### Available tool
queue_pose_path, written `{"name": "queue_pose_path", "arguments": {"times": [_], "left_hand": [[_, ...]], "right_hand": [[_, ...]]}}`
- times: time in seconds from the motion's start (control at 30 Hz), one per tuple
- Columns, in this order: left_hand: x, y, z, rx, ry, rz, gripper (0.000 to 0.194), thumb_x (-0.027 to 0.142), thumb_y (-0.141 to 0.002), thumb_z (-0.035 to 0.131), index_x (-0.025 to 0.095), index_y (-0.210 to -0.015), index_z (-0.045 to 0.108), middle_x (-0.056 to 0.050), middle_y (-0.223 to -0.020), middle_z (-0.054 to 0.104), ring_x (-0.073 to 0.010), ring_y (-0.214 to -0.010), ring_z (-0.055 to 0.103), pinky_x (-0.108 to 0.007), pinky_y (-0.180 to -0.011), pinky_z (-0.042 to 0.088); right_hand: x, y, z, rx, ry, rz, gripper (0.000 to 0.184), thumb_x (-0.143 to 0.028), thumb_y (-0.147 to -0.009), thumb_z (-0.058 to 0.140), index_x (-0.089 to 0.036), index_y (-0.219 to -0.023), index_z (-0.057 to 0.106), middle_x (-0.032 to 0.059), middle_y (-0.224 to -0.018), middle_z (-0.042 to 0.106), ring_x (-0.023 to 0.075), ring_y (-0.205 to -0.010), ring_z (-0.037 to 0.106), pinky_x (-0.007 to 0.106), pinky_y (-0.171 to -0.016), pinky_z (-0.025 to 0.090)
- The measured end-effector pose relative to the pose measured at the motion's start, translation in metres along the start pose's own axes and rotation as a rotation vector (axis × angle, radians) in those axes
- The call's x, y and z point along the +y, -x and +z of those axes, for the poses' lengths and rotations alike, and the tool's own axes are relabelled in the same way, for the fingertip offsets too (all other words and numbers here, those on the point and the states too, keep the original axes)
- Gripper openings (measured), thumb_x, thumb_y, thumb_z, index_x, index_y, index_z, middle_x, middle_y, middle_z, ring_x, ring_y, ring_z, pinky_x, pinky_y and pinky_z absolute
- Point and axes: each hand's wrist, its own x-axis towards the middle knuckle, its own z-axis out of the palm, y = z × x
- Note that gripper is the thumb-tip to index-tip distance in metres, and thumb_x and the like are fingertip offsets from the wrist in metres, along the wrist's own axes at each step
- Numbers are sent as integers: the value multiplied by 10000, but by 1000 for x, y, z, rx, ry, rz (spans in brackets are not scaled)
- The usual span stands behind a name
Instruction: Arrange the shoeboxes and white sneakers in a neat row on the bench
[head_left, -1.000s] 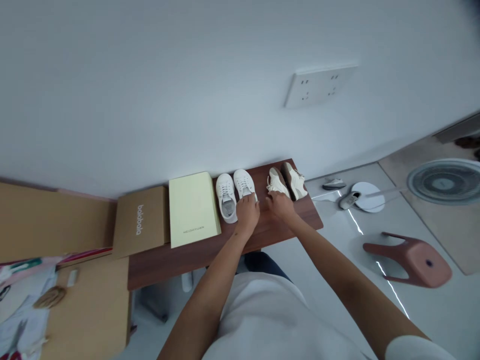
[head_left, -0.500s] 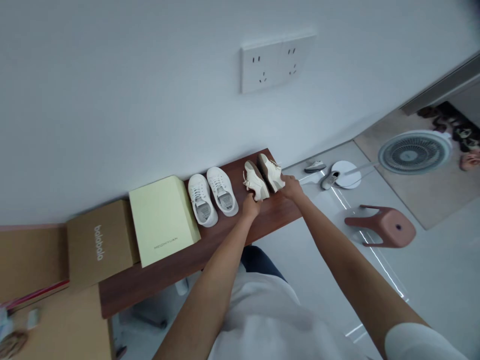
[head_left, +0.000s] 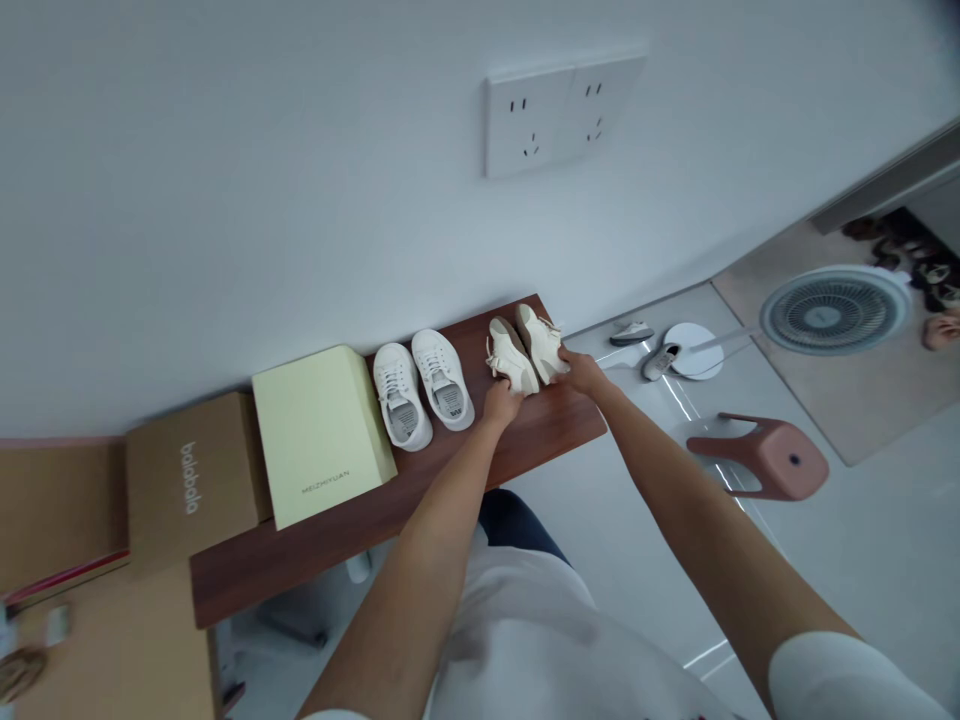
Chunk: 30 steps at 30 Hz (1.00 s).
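Note:
A pair of cream sneakers stands at the right end of a dark wooden bench (head_left: 555,428). My left hand (head_left: 502,402) is closed on the heel of the left cream sneaker (head_left: 510,352). On the right cream sneaker (head_left: 540,338), my right hand (head_left: 582,374) grips the heel from its outer side. Both toes point at the wall, and the two shoes lean a little apart. To their left sits a pair of white sneakers, a left one (head_left: 399,385) and a right one (head_left: 439,368), side by side with grey insoles showing.
Left of the shoes lie a pale yellow box (head_left: 315,430) and a brown shoebox (head_left: 191,475). Wall sockets (head_left: 564,115) are above the bench. On the floor at right stand a pink stool (head_left: 787,458), a fan (head_left: 832,312) and loose grey shoes (head_left: 660,361).
The view has shifted slightly. Both hands stay on the heels of the cream sneakers, which show hardly any movement on the bench.

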Motion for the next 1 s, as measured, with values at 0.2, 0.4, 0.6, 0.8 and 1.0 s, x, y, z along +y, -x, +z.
{"name": "queue_pose_path", "arguments": {"times": [0.2, 0.4, 0.6, 0.8, 1.0], "left_hand": [[9, -2, -14, 35, -38, 108, 306, 265, -907, 644, 170, -1198, 647, -135, -1216, 710, -265, -1188, 634, -346, -1010, 461], [19, 2, -23, 70, -208, 127, 335, 256, -942, 572, 188, -1270, 573, -159, -1272, 660, -291, -1274, 572, -393, -1018, 456], [22, 3, -24, 145, -289, 125, 547, 137, -912, 528, 125, -1446, 410, -222, -1406, 559, -322, -1358, 498, -420, -1046, 442], [20, -7, -19, 146, -264, 60, 677, 91, -888, 525, 159, -1527, 310, -209, -1508, 478, -315, -1353, 505, -410, -1048, 458], [21, -13, -13, 131, -288, 74, 607, 105, -911, 499, 141, -1503, 369, -205, -1499, 500, -312, -1349, 499, -408, -1054, 453]], "right_hand": [[-11, 3, -20, 36, 130, -36, 444, -315, -866, 732, -166, -1275, 645, 121, -1212, 731, 252, -1107, 671, 281, -887, 469], [-39, 9, -25, 9, 307, -107, 382, -281, -912, 675, -187, -1278, 621, 149, -1229, 715, 268, -1117, 660, 319, -911, 472], [-62, 8, -15, 59, 398, -208, 392, -191, -946, 582, -140, -1334, 563, 177, -1325, 658, 270, -1210, 610, 328, -925, 472], [-63, -1, -4, 46, 419, -170, 362, -150, -978, 475, -121, -1327, 568, 195, -1323, 649, 278, -1198, 611, 357, -925, 479], [-57, -6, 0, 39, 425, -158, 393, -155, -980, 479, -118, -1367, 531, 198, -1313, 649, 279, -1199, 605, 350, -927, 473]]}}
